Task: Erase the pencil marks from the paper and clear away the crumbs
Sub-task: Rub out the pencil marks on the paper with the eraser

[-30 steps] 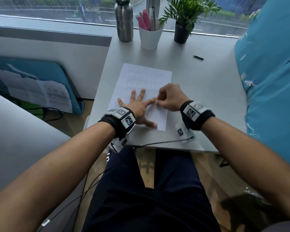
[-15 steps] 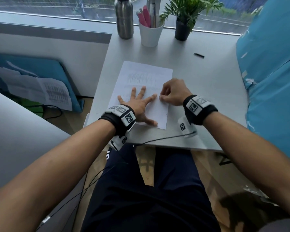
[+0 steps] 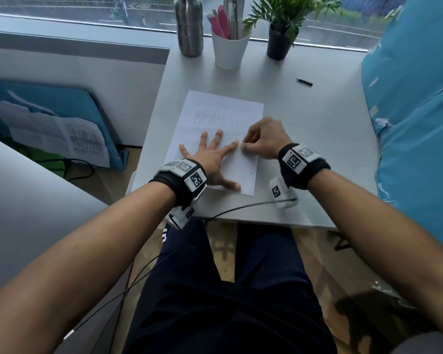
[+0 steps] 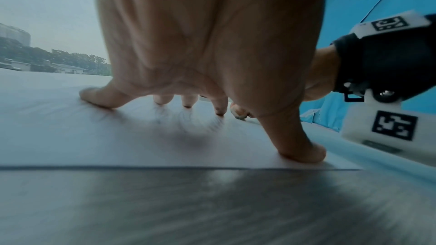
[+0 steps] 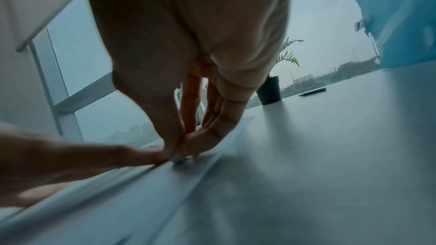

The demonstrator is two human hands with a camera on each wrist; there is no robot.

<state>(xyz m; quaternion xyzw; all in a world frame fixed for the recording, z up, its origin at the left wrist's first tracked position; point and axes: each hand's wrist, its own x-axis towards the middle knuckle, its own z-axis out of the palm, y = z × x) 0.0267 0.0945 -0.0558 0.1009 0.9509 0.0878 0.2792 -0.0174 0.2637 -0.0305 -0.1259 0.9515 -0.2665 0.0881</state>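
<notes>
A white sheet of paper (image 3: 246,169) lies on the grey desk, with grey pencil scribbles (image 3: 210,116) across its upper half. My left hand (image 3: 212,159) presses flat on the sheet's lower half, fingers spread and straight (image 4: 111,98). My right hand (image 3: 261,143) is curled just right of the left index fingertip, and its thumb and fingers pinch a small pale eraser (image 5: 180,159) against the paper. From the left wrist view the eraser (image 4: 239,113) shows as a small rounded lump behind the thumb.
At the desk's far edge stand a steel bottle (image 3: 188,25), a white cup of pens (image 3: 229,49) and a potted plant (image 3: 281,39). A black pen (image 3: 304,82) lies to the right of the paper. A blue covered object (image 3: 414,111) borders the desk on the right.
My right hand with the eraser has shifted slightly across the paper beside the left index finger. The left hand stays pressed in place.
</notes>
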